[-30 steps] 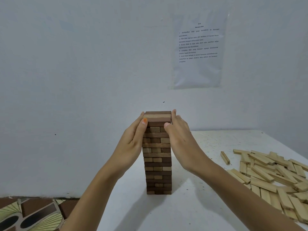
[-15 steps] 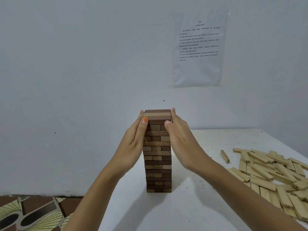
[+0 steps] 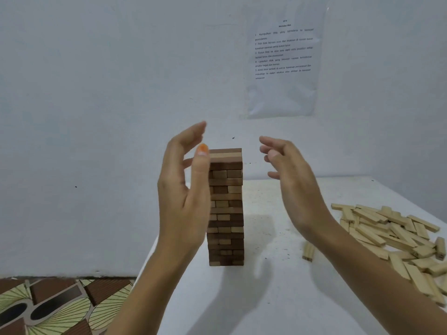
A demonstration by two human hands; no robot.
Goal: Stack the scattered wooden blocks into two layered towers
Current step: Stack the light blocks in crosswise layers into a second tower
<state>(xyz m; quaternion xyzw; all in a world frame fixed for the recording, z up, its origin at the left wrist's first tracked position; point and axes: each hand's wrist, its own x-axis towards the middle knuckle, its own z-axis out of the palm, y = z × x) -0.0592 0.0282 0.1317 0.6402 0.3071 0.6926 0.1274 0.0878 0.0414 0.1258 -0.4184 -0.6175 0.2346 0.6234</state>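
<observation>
Both hands are raised with nothing in them, fingers straight to loosely bent. The left hand (image 3: 186, 189) stands palm-inward at the tower's left side. Its thumb, with an orange-painted nail (image 3: 202, 148), overlaps the tower's upper left edge; whether it touches cannot be told. The right hand (image 3: 290, 180) hangs clear of the tower on the right, fingers slightly blurred and spread. Two bare forearms enter from the bottom edge.

At lower left lies a floor (image 3: 48, 308) of brown and cream patterned tiles. Beside it the white, speckled surface (image 3: 278, 298) carries one tower (image 3: 226, 209), upright near its left edge. The tower is built of rectangular wooden blocks in dark brown and tan, layers crossing each other, three block ends showing in several layers. One pale block (image 3: 309, 252) lies alone to the tower's right. Farther right, a loose pile (image 3: 391, 238) of pale, smooth blocks sprawls flat, too many to count, running out of view.

Behind all this a plain white wall (image 3: 96, 93) bears one printed sheet (image 3: 283, 61) under clear plastic.
</observation>
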